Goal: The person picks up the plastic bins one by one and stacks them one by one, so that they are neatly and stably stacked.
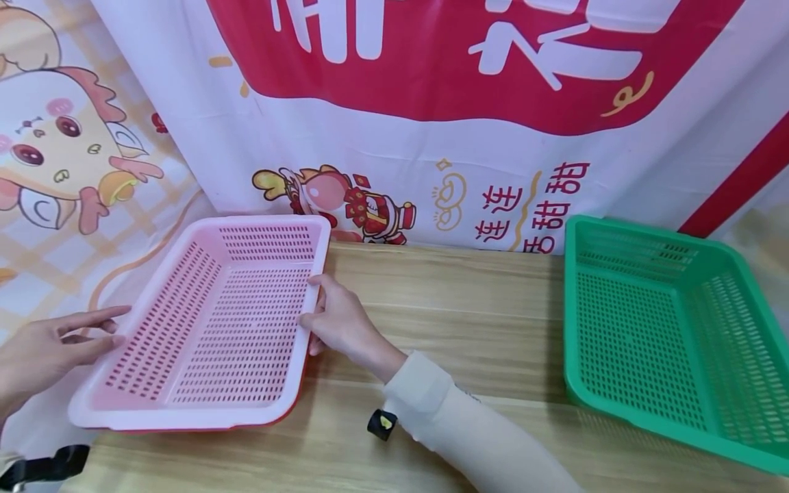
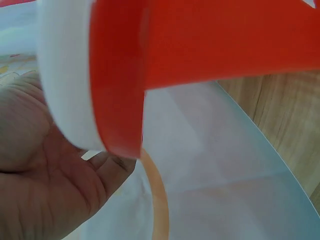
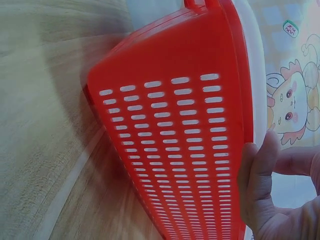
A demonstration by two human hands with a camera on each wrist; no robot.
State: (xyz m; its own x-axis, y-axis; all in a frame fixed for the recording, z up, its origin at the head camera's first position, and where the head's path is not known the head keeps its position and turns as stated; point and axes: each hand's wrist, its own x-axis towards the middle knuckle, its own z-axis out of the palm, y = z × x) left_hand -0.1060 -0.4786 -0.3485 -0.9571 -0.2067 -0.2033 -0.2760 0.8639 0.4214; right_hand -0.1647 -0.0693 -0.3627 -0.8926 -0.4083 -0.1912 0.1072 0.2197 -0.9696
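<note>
A pink plastic basket (image 1: 246, 329) with slotted walls sits nested inside a red basket (image 3: 170, 130), on the left part of the table. In the head view only a thin red edge shows below the pink rim. My right hand (image 1: 339, 318) grips the right side of the rims, fingertips over the pink edge and other fingers outside against the red one. At the left side, my left hand (image 1: 52, 356) has its fingers loosely extended, with the thumb at the pink rim; whether it presses there I cannot tell. The left wrist view shows its palm (image 2: 55, 185) beside the stacked rims.
A green slotted basket (image 1: 573, 322) stands at the right end of the wooden table (image 1: 444, 322). Behind the table hangs a red and white printed cloth (image 1: 394, 150). A cartoon-patterned cloth (image 1: 74, 260) covers the left side, close to the left hand.
</note>
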